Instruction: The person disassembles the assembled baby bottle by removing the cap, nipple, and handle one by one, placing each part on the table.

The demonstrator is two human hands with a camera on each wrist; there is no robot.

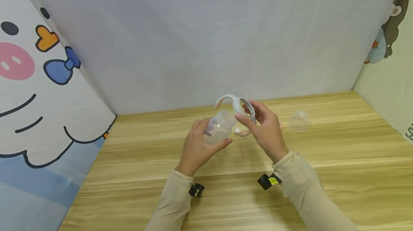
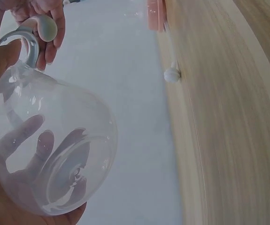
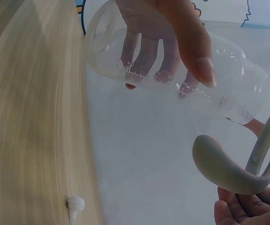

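Note:
My left hand (image 1: pixel 196 148) grips a clear baby bottle (image 1: pixel 222 128) around its body, tilted with its open neck toward the right hand. Measuring marks show on the bottle's side in the right wrist view. My right hand (image 1: pixel 266 130) holds a pale grey bottle-handle ring (image 1: pixel 237 105) by its rim. The ring carries two curved handles, and it sits close to the bottle's neck. Whether ring and neck touch, I cannot tell. Both hands are raised above the table.
On the wooden table (image 1: pixel 155 155), behind the right hand, lie a clear dome-shaped cap (image 1: pixel 299 120) and a pink collar (image 2: pixel 155 15). A thin straw runs from the collar to a white weighted end (image 2: pixel 172 75). A pale wall (image 1: pixel 206 52) stands behind the table.

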